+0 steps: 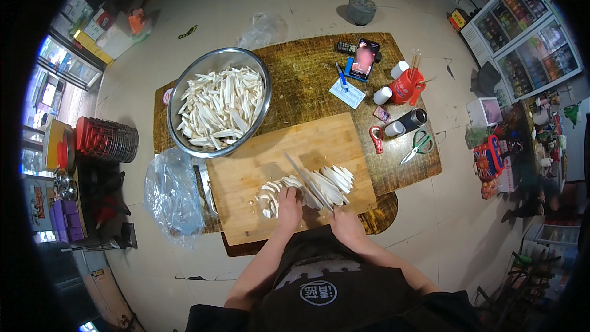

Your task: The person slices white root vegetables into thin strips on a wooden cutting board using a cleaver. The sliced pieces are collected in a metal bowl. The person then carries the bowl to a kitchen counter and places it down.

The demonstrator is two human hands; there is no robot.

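Observation:
My right hand (346, 227) is closed around the handle of a kitchen knife (308, 180), its blade slanting up and left through a row of pale sliced food, perhaps mushroom. Left of the blade, my left hand (289, 207) rests with bent fingers on the uncut or partly cut slices (268, 196). Thin cut strips (339, 180) fan out to the right of the knife. All this lies on a wooden cutting board (244, 170). A steel bowl (171, 117) heaped with pale strips (221, 103) stands at the board's upper left corner.
The board lies on a worn wooden table (295, 69). A clear plastic bag (173, 198) hangs at its left edge. On the right are scissors (418, 146), a red peeler (376, 139), a dark flask (415, 119), a red holder (405, 86), a phone (364, 59) and a pen (341, 77).

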